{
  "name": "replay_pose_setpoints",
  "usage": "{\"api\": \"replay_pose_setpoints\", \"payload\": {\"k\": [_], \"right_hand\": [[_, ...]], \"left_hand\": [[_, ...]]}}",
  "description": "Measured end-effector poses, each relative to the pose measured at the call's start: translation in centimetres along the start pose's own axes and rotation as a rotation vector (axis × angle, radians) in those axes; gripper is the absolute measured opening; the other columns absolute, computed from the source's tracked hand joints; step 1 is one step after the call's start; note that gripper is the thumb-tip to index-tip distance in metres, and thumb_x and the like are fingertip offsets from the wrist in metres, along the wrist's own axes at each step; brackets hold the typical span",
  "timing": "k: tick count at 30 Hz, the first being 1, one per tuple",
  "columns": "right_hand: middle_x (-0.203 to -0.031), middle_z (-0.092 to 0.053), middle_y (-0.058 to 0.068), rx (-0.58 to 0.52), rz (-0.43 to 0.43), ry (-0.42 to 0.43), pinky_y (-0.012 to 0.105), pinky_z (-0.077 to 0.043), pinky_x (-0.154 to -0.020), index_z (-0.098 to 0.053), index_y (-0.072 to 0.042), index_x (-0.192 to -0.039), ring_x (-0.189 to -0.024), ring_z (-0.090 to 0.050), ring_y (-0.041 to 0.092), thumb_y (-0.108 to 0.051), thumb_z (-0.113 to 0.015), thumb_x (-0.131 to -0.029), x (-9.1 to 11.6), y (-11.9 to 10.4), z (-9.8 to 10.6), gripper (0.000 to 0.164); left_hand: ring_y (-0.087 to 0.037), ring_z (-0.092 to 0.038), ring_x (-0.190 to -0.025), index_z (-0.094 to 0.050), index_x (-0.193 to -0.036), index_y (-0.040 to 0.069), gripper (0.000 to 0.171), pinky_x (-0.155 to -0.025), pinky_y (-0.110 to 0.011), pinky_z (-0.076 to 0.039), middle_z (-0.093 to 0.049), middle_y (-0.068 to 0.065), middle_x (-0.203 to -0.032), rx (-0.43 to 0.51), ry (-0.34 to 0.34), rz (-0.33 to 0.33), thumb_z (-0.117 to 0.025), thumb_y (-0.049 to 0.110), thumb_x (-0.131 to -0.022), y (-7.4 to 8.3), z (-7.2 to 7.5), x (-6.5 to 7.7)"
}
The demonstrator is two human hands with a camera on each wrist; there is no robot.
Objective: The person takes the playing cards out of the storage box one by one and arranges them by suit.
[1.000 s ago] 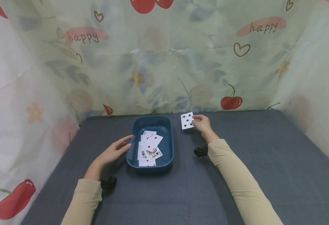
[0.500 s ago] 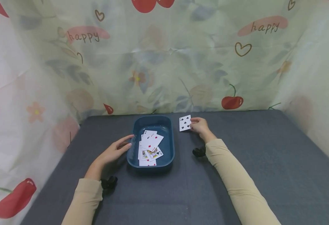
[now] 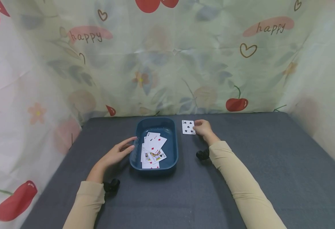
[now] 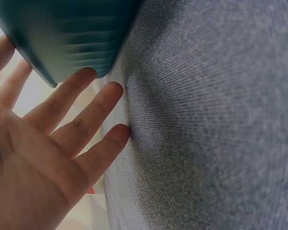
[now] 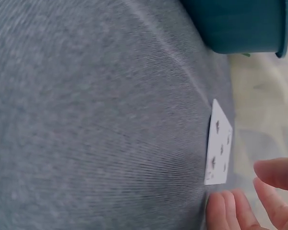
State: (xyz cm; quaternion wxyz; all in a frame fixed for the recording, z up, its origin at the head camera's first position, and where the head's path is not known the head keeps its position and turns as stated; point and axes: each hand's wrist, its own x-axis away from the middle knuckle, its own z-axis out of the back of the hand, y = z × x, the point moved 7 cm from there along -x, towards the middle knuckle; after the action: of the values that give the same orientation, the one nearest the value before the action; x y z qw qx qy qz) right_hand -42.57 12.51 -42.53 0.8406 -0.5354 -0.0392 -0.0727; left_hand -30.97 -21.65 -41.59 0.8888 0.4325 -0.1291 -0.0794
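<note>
A playing card with several black spades [image 3: 188,127] lies face up on the dark table, to the right of the blue plastic bin [image 3: 171,163]. My right hand [image 3: 203,128] is at the card's right edge; in the right wrist view its thumb [image 5: 278,173] and index finger stand apart, with the card [image 5: 218,148] lying flat just beyond the fingers. My left hand [image 3: 117,154] has its fingers extended, their tips at the bin's left rim. In the left wrist view the spread fingers [image 4: 81,124] lie against or close to the ribbed bin wall [image 4: 81,38].
Inside the bin several playing cards [image 3: 154,144] lie overlapping, face up, among them a diamond card and a face card. A printed curtain [image 3: 173,63] with cherries hangs behind the grey table cloth [image 3: 242,133]. Each wrist carries a black camera [image 3: 203,155].
My right hand has moved slightly left and down, and the spade card has gone from tilted in its fingers to flat on the table. The left hand stays at the bin.
</note>
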Motion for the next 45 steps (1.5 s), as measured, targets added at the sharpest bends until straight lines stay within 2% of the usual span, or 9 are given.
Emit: {"api": "replay_pose_setpoints", "payload": {"k": [5,11,15,19,26,32,39,45], "right_hand": [[-0.131,-0.051,0.025,0.028,0.040,-0.010,0.042,-0.045,-0.098,-0.049,0.004,-0.129,-0.121,-0.050,0.035,-0.005,-0.053,-0.089,0.4,-1.3,0.1,0.041],[-0.131,-0.051,0.023,0.018,0.084,-0.135,0.042,-0.047,-0.089,-0.048,0.000,-0.132,-0.114,-0.053,0.036,-0.010,-0.052,-0.092,2.0,-3.8,-0.8,0.041],[-0.134,-0.050,0.020,0.009,0.130,-0.221,0.045,-0.046,-0.095,-0.048,-0.004,-0.133,-0.118,-0.052,0.035,-0.015,-0.050,-0.095,3.4,-5.9,-2.0,0.040],[-0.134,-0.051,0.018,-0.006,0.189,-0.263,0.043,-0.045,-0.100,-0.050,-0.004,-0.131,-0.121,-0.052,0.032,-0.015,-0.051,-0.095,4.7,-8.1,-3.3,0.037],[-0.125,-0.058,0.022,-0.044,0.268,-0.322,0.039,-0.050,-0.093,-0.054,0.001,-0.125,-0.112,-0.058,0.032,-0.011,-0.055,-0.092,6.5,-11.2,-6.5,0.035],[-0.116,-0.063,0.021,0.000,0.294,-0.364,0.031,-0.052,-0.083,-0.056,0.001,-0.122,-0.104,-0.062,0.029,-0.011,-0.057,-0.090,6.9,-11.9,-9.5,0.034],[-0.110,-0.064,0.019,0.079,0.278,-0.350,0.023,-0.048,-0.069,-0.059,-0.001,-0.118,-0.096,-0.062,0.029,-0.011,-0.061,-0.088,7.1,-11.8,-11.9,0.032],[-0.102,-0.065,0.015,0.095,0.211,-0.311,0.021,-0.041,-0.053,-0.060,-0.001,-0.117,-0.072,-0.053,0.013,-0.010,-0.063,-0.086,6.8,-11.0,-13.1,0.032]], "left_hand": [[-0.037,-0.032,-0.138,-0.028,-0.147,0.023,0.054,-0.109,-0.057,-0.029,-0.029,-0.016,-0.152,0.006,-0.005,-0.010,-0.045,0.038,-0.098,0.2,0.0,0.1],[-0.039,-0.033,-0.137,-0.030,-0.147,0.020,0.054,-0.108,-0.058,-0.031,-0.031,-0.018,-0.151,-0.016,0.006,-0.026,-0.046,0.036,-0.098,0.3,0.2,0.0],[-0.040,-0.033,-0.137,-0.028,-0.147,0.017,0.054,-0.107,-0.059,-0.030,-0.030,-0.019,-0.151,-0.008,0.010,-0.018,-0.046,0.033,-0.098,0.1,0.2,-0.2],[-0.040,-0.031,-0.137,-0.028,-0.147,0.017,0.054,-0.108,-0.059,-0.029,-0.029,-0.019,-0.151,0.008,0.014,-0.015,-0.046,0.033,-0.098,0.1,0.2,-0.2],[-0.038,-0.031,-0.138,-0.031,-0.146,0.020,0.054,-0.109,-0.058,-0.028,-0.030,-0.017,-0.151,0.012,0.026,-0.019,-0.047,0.037,-0.097,0.2,0.1,0.0],[-0.037,-0.032,-0.138,-0.031,-0.146,0.021,0.055,-0.110,-0.057,-0.028,-0.028,-0.015,-0.152,0.040,0.024,-0.015,-0.047,0.039,-0.097,0.0,0.0,-0.2],[-0.036,-0.031,-0.139,-0.030,-0.146,0.022,0.056,-0.110,-0.057,-0.028,-0.028,-0.013,-0.153,0.060,0.022,-0.009,-0.047,0.041,-0.096,-0.3,-0.1,-0.2],[-0.037,-0.032,-0.138,-0.030,-0.146,0.021,0.055,-0.109,-0.057,-0.028,-0.029,-0.015,-0.152,0.048,0.021,-0.025,-0.046,0.040,-0.097,-0.3,-0.1,-0.3]]}}
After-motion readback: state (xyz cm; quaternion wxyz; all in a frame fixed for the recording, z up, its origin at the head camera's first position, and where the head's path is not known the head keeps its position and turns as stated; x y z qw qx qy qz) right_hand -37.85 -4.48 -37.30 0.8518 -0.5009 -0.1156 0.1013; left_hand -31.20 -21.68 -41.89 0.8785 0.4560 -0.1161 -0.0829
